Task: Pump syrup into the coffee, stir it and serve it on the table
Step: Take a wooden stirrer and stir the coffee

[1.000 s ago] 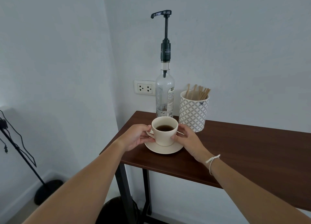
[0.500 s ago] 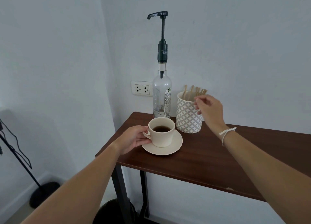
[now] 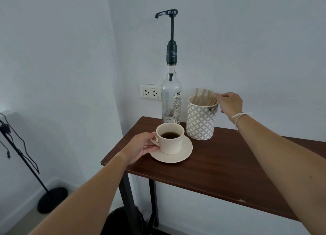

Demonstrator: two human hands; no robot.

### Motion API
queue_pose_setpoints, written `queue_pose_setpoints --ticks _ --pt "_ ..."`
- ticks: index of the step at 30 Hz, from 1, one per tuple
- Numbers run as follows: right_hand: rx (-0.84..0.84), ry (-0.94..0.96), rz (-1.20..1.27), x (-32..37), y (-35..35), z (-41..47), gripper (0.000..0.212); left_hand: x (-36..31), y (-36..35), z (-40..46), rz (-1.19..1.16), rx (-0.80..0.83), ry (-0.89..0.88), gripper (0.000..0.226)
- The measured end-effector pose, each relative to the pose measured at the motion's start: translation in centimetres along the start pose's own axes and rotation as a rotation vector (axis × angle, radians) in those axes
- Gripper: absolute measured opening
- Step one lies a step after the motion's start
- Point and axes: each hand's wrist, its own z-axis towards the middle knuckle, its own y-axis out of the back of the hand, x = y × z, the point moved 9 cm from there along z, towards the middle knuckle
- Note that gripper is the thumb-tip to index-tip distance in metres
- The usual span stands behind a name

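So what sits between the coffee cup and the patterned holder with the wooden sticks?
In the head view, only the saucer's rim and bare tabletop separate the coffee cup from the patterned holder; the syrup bottle stands behind.

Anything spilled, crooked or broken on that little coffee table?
No spill: the cup sits upright on its saucer. One oddity: a pale chip on the table's front edge, right of the cup, where the dark finish looks worn off.

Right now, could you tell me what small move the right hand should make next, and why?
Probably pinch one wooden stir stick and lift it straight out of the patterned holder. The right hand has its fingertips at the stick tips above the rim, with none visibly pulled free, while the left hand steadies the coffee cup by its handle on the saucer.
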Motion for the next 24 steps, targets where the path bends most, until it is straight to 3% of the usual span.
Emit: queue_pose_setpoints --ticks 4,9,16,24 --pt "-0.019 0.005 -0.047 0.1 -0.3 0.7 0.041 0.0 -0.1 -0.2 0.007 -0.017 0.002 0.016" --pt "-0.033 0.006 -0.064 0.1 -0.6 1.0 0.019 0.0 0.0 -0.2 -0.003 -0.024 0.001 0.015" --pt "-0.071 0.009 0.025 0.3 0.1 1.2 0.015 0.2 0.1 -0.1 -0.011 -0.025 -0.012 0.019" --pt "-0.146 0.146 0.138 6.2 2.4 1.8 0.018 0.2 0.2 0.0 -0.007 -0.016 -0.016 0.027"
